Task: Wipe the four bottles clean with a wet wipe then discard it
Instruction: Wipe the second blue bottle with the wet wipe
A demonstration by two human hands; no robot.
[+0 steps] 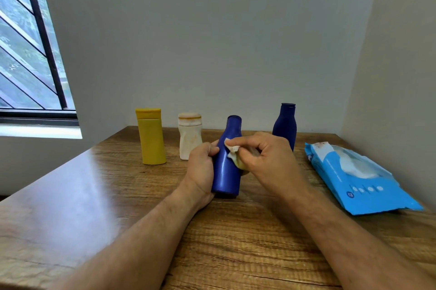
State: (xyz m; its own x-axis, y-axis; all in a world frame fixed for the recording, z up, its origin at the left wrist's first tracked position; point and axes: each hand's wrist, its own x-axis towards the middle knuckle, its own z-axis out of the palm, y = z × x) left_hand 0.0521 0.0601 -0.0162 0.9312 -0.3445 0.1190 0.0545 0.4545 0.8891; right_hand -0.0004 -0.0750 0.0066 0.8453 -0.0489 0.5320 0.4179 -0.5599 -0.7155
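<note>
My left hand (202,167) grips a blue bottle (227,171) by its left side, holding it slightly tilted over the wooden table (236,230). My right hand (266,160) pinches a crumpled white wet wipe (234,155) and presses it against the bottle's front near the shoulder. A yellow bottle (151,136) stands upright at the back left. Beside it stands a dented white bottle (190,135) with orange stains. A second, darker blue bottle (285,124) stands upright behind my right hand, partly hidden by it.
A blue pack of wet wipes (361,179) lies flat on the table's right side, near the right wall. Walls close off the back and right of the table. A barred window (28,54) is at the left.
</note>
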